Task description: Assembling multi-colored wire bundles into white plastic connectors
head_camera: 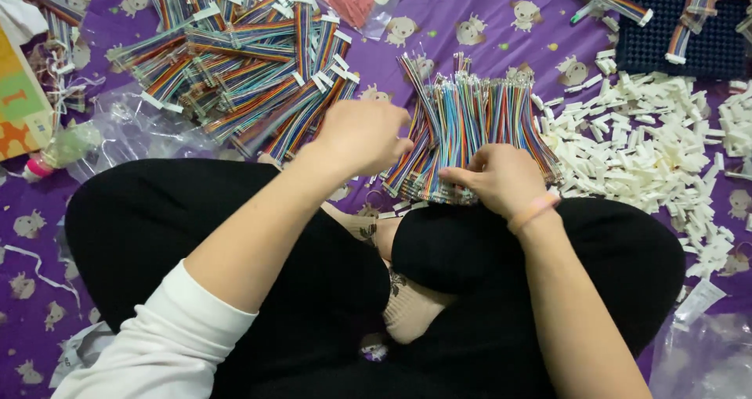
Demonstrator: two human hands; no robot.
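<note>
I am pinching with my right hand [501, 178] the rainbow ribbon-cable bundle [470, 129], its length running toward 12 o'clock, while my left hand [362, 137], loosely curled and grasping nothing, is touching its 9 o'clock edge.

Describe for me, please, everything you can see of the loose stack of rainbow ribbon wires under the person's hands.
The stack of rainbow ribbon wires is a fanned bundle of thin, multicoloured flat cable strips, plastic-insulated by the look, with bare fine ends at the top. It lies on the purple patterned sheet, just ahead of the person's crossed legs, between the finished cable pile and the white connector housings. The right hand rests on its lower edge, fingers picking at the strips; the left hand touches its left side.
</note>
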